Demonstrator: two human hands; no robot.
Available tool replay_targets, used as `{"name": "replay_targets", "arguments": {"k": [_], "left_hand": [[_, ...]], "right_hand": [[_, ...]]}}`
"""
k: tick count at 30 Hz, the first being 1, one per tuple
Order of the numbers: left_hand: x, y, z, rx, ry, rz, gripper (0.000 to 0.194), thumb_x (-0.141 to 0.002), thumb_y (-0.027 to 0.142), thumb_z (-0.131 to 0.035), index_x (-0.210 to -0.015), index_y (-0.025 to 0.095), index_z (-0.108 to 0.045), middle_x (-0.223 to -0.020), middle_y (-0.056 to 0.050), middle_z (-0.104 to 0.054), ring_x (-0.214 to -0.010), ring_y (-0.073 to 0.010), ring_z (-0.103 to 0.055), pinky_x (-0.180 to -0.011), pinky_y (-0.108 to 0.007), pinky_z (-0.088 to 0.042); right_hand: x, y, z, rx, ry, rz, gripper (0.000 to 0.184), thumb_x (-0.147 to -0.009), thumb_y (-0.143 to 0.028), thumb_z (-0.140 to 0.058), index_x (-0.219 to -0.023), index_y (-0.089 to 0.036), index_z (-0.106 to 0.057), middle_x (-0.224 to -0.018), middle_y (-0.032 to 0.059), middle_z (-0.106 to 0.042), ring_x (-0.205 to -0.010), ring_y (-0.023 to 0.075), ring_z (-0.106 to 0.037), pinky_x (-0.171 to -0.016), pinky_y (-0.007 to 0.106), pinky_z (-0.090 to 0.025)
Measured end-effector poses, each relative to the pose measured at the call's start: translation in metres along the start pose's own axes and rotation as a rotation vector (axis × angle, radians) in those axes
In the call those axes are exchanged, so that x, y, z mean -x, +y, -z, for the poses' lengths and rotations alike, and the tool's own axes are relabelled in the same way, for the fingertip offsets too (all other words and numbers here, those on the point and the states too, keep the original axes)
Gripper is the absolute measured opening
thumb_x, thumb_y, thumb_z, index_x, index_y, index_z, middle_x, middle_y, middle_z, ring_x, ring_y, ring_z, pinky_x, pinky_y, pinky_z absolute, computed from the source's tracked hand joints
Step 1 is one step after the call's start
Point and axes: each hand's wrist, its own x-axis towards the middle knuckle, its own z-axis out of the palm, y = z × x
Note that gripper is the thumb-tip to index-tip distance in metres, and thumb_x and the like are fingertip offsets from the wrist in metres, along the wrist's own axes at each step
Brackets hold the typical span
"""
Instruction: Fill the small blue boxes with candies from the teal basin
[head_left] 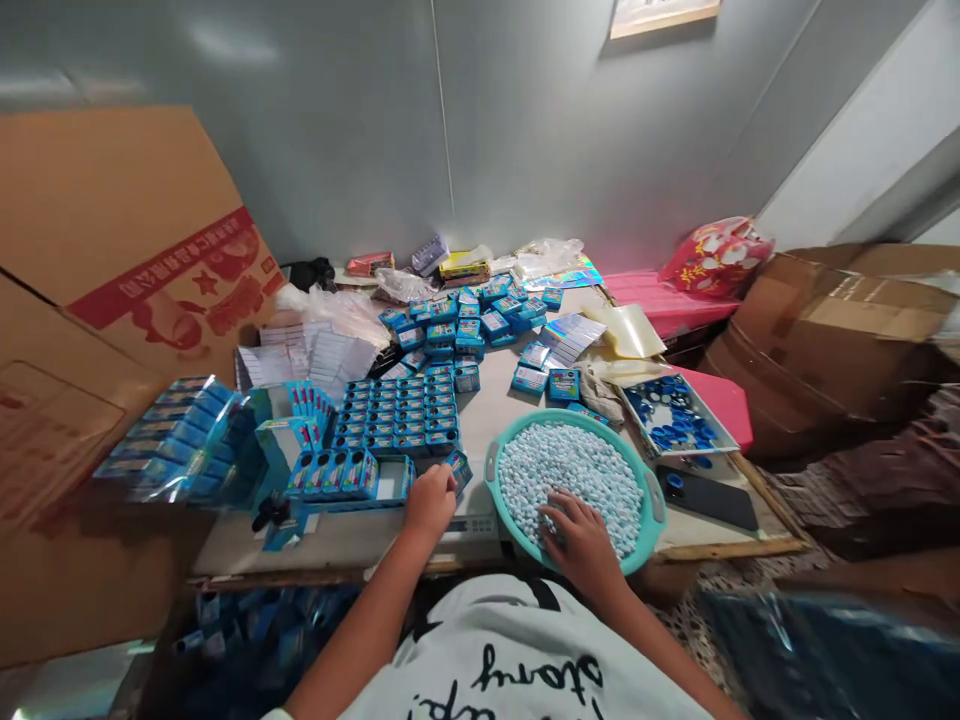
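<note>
My left hand [430, 506] is closed round a small blue printed box [459, 474], just above the table's front part. My right hand [583, 540] reaches over the near rim of a round turquoise basin [491, 470]. Its fingers are apart, with the tips among the small white pellets [566, 460] that fill the basin. Left of my left hand stands a blue display tray [390, 480] with several upright boxes [334, 474] in it and a bare gap at its right end. Behind it, small blue boxes [397, 415] stand in tight rows.
Loose blue boxes [469, 325] are heaped farther back. Right of the basin are a white tray [712, 430] of blue caps and a dark phone [712, 498]. Plastic-wrapped packs [187, 435] lie on the left by a large carton [97, 230]. A flat scale-like device [472, 527] sits between my hands.
</note>
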Motion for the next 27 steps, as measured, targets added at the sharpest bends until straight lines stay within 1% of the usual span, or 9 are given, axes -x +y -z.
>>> {"name": "replay_targets", "arguments": {"k": [3, 6, 8, 10, 12, 16, 19, 21, 27], "left_hand": [[-0.007, 0.005, -0.014, -0.008, -0.057, -0.009, 0.022, -0.074, 0.003, -0.05, -0.08, 0.021, -0.059, -0.091, -0.003, -0.065, -0.088, -0.018, -0.061, -0.072, -0.027, -0.038], [-0.009, 0.007, -0.015, 0.036, -0.064, -0.045, 0.013, -0.079, 0.011, -0.055, -0.083, 0.021, -0.061, -0.094, -0.004, -0.063, -0.085, -0.018, -0.06, -0.07, -0.027, -0.036], [-0.006, 0.004, -0.009, 0.078, -0.008, -0.039, 0.001, -0.081, 0.021, -0.06, -0.081, 0.022, -0.06, -0.094, -0.003, -0.062, -0.081, -0.0173, -0.059, -0.067, -0.026, -0.036], [-0.001, -0.001, 0.002, 0.108, 0.088, -0.014, 0.012, -0.082, 0.029, -0.061, -0.076, 0.021, -0.055, -0.089, -0.003, -0.059, -0.077, -0.0164, -0.056, -0.065, -0.026, -0.034], [0.004, -0.009, 0.014, 0.133, 0.186, 0.005, 0.022, -0.085, 0.034, -0.058, -0.07, 0.021, -0.048, -0.081, -0.001, -0.056, -0.073, -0.0158, -0.054, -0.064, -0.025, -0.033], [0.008, -0.027, 0.03, 0.189, 0.296, 0.021, 0.029, -0.087, 0.037, -0.054, -0.066, 0.022, -0.041, -0.071, 0.001, -0.05, -0.069, -0.0155, -0.05, -0.064, -0.026, -0.033], [0.007, -0.038, 0.033, 0.22, 0.347, 0.034, 0.029, -0.086, 0.036, -0.055, -0.065, 0.022, -0.041, -0.071, 0.001, -0.049, -0.069, -0.0155, -0.048, -0.063, -0.026, -0.032], [0.006, -0.042, 0.033, 0.234, 0.358, 0.036, 0.028, -0.086, 0.035, -0.054, -0.065, 0.022, -0.04, -0.071, 0.001, -0.049, -0.068, -0.0152, -0.047, -0.063, -0.026, -0.032], [0.003, -0.038, 0.031, 0.239, 0.342, 0.033, 0.028, -0.085, 0.035, -0.055, -0.064, 0.022, -0.041, -0.069, 0.001, -0.049, -0.065, -0.015, -0.046, -0.061, -0.026, -0.03]], "right_hand": [[0.0, -0.002, 0.002, -0.009, 0.0, -0.023, 0.025, -0.091, -0.027, -0.054, -0.112, -0.028, -0.067, -0.13, 0.007, -0.06, -0.131, 0.028, -0.047, -0.1, 0.044, -0.04], [0.001, -0.002, 0.002, -0.018, -0.004, -0.027, 0.025, -0.09, -0.027, -0.055, -0.112, -0.028, -0.066, -0.13, 0.0069, -0.06, -0.132, 0.0275, -0.046, -0.101, 0.044, -0.039], [0.001, -0.002, 0.001, -0.023, -0.002, -0.022, 0.025, -0.09, -0.026, -0.056, -0.113, -0.028, -0.066, -0.129, 0.0068, -0.06, -0.132, 0.0274, -0.046, -0.101, 0.044, -0.038], [0.001, -0.001, 0.0, -0.024, 0.007, -0.023, 0.025, -0.089, -0.026, -0.056, -0.112, -0.028, -0.067, -0.129, 0.0066, -0.06, -0.131, 0.0274, -0.047, -0.101, 0.044, -0.039], [0.002, -0.001, -0.001, -0.023, 0.016, -0.023, 0.025, -0.089, -0.025, -0.057, -0.112, -0.028, -0.067, -0.129, 0.0067, -0.061, -0.131, 0.0275, -0.047, -0.1, 0.044, -0.039], [0.002, -0.002, -0.001, -0.02, 0.024, -0.019, 0.024, -0.089, -0.026, -0.057, -0.111, -0.027, -0.067, -0.129, 0.007, -0.061, -0.131, 0.0274, -0.046, -0.102, 0.045, -0.038], [0.002, -0.002, -0.001, -0.021, 0.026, -0.016, 0.023, -0.09, -0.026, -0.057, -0.111, -0.027, -0.067, -0.129, 0.0073, -0.061, -0.131, 0.0275, -0.046, -0.103, 0.045, -0.038], [0.002, -0.002, -0.002, -0.021, 0.026, -0.014, 0.023, -0.09, -0.027, -0.057, -0.111, -0.027, -0.067, -0.129, 0.0075, -0.061, -0.131, 0.0276, -0.046, -0.103, 0.046, -0.038], [0.002, 0.0, -0.002, -0.011, 0.021, -0.009, 0.023, -0.089, -0.027, -0.058, -0.111, -0.027, -0.067, -0.128, 0.0068, -0.061, -0.131, 0.027, -0.047, -0.102, 0.045, -0.039]]}}
